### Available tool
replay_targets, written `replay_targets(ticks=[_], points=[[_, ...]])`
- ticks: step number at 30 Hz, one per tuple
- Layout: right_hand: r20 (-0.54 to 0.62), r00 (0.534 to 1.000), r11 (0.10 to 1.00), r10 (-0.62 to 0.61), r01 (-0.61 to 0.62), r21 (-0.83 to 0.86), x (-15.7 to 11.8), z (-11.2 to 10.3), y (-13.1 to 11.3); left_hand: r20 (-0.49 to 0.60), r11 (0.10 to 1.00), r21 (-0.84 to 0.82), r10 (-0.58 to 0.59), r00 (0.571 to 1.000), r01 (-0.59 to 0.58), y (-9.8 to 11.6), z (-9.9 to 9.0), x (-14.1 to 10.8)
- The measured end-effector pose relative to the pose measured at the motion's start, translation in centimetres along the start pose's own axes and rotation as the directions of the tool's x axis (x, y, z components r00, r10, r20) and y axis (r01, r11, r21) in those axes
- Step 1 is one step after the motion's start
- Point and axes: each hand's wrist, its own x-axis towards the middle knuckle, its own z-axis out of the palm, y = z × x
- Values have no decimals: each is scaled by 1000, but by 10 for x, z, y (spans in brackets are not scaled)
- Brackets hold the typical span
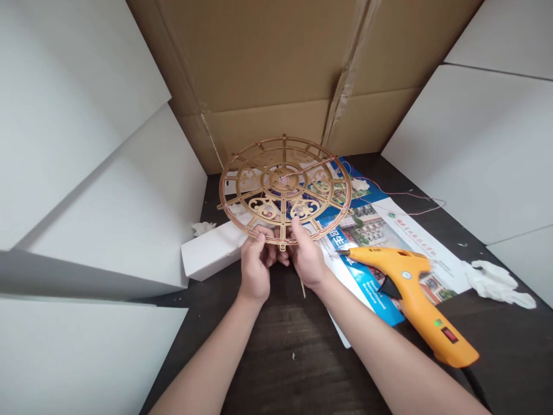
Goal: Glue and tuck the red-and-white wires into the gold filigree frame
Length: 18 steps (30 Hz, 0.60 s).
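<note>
Both my hands grip the near edge of a round gold openwork frame [284, 223], which is tilted up toward me. It has spokes, scroll ornaments and a small hub, and thin reddish wire runs along its rim. My left hand [256, 266] pinches the rim left of the lowest spoke, thumb on top and fingers curled below. My right hand [309, 260] holds the rim just right of that spoke, thumb laid on the frame. A thin pale stick [303, 288] pokes out below my right hand; its upper end is hidden.
An orange hot glue gun [412, 282] lies at right on printed brochures [371, 288], its switch lit. Beyond are a crumpled white glove [496, 282] and loose thin wire [406, 193]. A white box [211, 253] sits at left. White panels [129, 202] and cardboard [259, 57] enclose the dark table [276, 374].
</note>
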Motion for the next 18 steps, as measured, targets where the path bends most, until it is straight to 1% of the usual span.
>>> replay_targets(ticks=[5, 12, 18], points=[[-1, 999, 998, -44, 43, -48, 0, 0, -2, 8, 1000, 21, -2, 1000, 2, -1, 1, -1], [-43, 998, 989, -49, 42, -143, -2, 3, -7, 17, 999, 32, 11, 1000, -12, -3, -1, -1], [-57, 997, 988, -56, 47, -146, -4, 5, -8, 15, 1000, 23, 10, 1000, -10, -4, -1, 0]])
